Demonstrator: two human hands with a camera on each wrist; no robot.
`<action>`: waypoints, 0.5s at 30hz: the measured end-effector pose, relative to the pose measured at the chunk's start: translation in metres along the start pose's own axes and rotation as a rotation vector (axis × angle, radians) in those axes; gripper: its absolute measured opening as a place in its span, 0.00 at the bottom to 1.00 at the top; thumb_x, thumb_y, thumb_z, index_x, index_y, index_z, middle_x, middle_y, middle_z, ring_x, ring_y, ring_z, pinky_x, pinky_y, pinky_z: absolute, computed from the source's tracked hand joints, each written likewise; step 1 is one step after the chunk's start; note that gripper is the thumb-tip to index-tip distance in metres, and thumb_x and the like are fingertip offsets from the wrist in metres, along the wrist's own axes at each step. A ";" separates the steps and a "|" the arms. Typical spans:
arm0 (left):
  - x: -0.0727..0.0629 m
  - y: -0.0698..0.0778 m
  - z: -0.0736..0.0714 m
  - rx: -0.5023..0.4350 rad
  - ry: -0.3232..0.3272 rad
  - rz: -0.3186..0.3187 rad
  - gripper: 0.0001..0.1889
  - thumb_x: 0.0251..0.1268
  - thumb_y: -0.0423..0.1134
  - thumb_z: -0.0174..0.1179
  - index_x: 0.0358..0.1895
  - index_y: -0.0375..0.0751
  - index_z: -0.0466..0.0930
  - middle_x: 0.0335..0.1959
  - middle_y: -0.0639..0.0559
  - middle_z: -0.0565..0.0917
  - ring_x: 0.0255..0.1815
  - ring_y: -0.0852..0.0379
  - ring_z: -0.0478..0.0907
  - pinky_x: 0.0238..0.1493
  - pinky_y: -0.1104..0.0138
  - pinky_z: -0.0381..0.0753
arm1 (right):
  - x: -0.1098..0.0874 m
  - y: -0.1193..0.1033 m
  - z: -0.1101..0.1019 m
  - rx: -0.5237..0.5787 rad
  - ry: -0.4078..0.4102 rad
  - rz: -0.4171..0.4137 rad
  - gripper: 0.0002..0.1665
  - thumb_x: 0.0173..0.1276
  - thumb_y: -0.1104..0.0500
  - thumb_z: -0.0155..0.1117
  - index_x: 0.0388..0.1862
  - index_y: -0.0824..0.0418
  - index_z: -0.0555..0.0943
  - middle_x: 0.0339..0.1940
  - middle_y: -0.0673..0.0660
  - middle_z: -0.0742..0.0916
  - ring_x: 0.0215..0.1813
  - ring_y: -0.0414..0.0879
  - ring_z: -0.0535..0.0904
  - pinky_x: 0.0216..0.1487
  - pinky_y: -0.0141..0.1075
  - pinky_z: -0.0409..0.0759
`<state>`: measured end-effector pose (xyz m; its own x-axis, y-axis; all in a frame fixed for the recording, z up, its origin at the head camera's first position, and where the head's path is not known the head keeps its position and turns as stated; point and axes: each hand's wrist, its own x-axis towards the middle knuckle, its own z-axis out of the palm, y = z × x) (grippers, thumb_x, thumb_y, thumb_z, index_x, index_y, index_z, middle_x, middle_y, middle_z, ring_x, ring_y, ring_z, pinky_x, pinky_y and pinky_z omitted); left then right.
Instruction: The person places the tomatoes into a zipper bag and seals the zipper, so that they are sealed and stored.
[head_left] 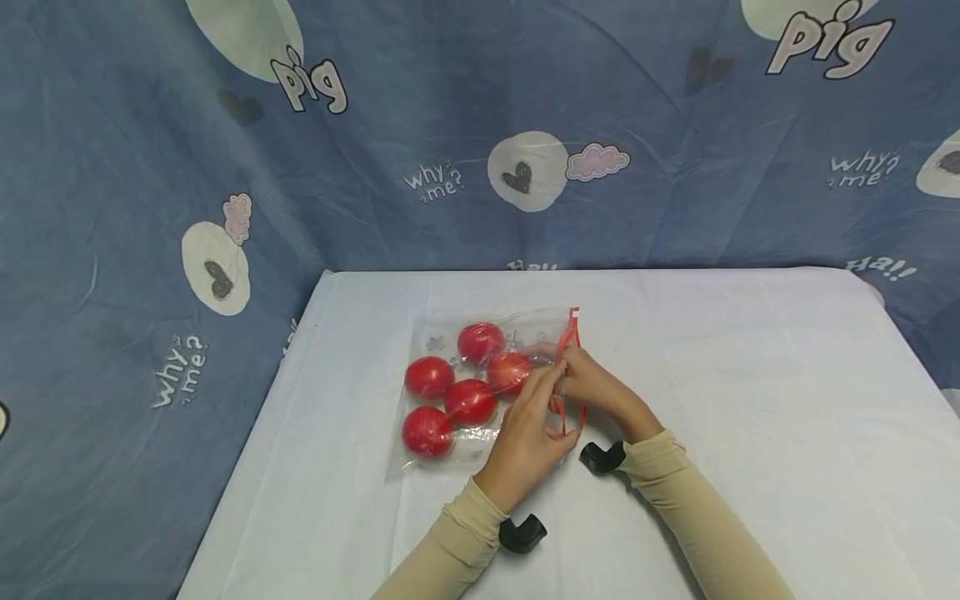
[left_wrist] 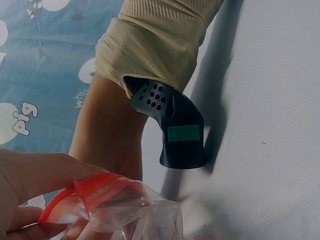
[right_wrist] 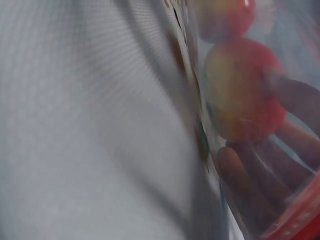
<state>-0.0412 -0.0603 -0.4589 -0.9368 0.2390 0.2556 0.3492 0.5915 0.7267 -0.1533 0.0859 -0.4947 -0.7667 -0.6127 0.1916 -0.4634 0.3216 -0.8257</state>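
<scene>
A clear plastic zip bag (head_left: 468, 450) lies on the table with several round red apples in it. At its right end is the mouth, edged by a red zip strip (head_left: 567, 332). My left hand (head_left: 525, 446) pinches this edge between thumb and fingers; the strip (left_wrist: 102, 187) stands bent in the left wrist view. Through the mouth reaches my right hand (head_left: 597, 385), its fingers inside the bag. It grips a red and yellow apple (right_wrist: 242, 90) in the right wrist view, thumb on one side and fingers (right_wrist: 245, 180) below. Another apple (right_wrist: 227, 17) sits beyond that one.
A white cloth covers the table (head_left: 750, 375). Behind and to the left hangs a blue patterned curtain (head_left: 390, 217). Black curved wrist mounts stick out from the left sleeve (head_left: 457, 533) and the right sleeve (head_left: 675, 475).
</scene>
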 end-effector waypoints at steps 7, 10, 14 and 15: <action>-0.001 0.000 -0.001 -0.011 -0.003 -0.001 0.46 0.52 0.29 0.77 0.77 0.42 0.65 0.68 0.50 0.75 0.46 0.56 0.82 0.37 0.75 0.87 | 0.001 -0.001 0.001 0.033 -0.012 0.009 0.37 0.48 0.75 0.53 0.62 0.68 0.82 0.50 0.62 0.91 0.44 0.38 0.77 0.49 0.23 0.74; -0.001 0.000 -0.001 -0.018 -0.004 -0.005 0.46 0.53 0.29 0.76 0.77 0.42 0.65 0.68 0.50 0.74 0.45 0.56 0.82 0.37 0.75 0.87 | 0.002 -0.001 0.002 0.054 -0.013 0.016 0.37 0.49 0.74 0.54 0.64 0.67 0.81 0.49 0.62 0.91 0.44 0.40 0.77 0.51 0.22 0.74; -0.001 0.000 -0.001 -0.016 -0.003 -0.007 0.46 0.53 0.30 0.76 0.77 0.42 0.65 0.68 0.50 0.74 0.44 0.55 0.82 0.36 0.75 0.87 | 0.002 0.001 0.004 0.076 -0.007 -0.002 0.37 0.51 0.73 0.55 0.64 0.68 0.81 0.47 0.61 0.92 0.42 0.39 0.77 0.50 0.22 0.74; -0.001 0.000 -0.001 -0.014 -0.002 -0.006 0.46 0.54 0.30 0.76 0.78 0.43 0.65 0.68 0.50 0.74 0.44 0.56 0.82 0.36 0.75 0.87 | 0.002 0.001 0.004 0.081 -0.004 -0.006 0.36 0.50 0.73 0.55 0.63 0.68 0.81 0.46 0.61 0.92 0.41 0.38 0.77 0.48 0.22 0.74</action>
<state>-0.0404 -0.0610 -0.4582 -0.9387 0.2373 0.2500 0.3435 0.5820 0.7371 -0.1533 0.0825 -0.4975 -0.7621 -0.6174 0.1949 -0.4305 0.2584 -0.8648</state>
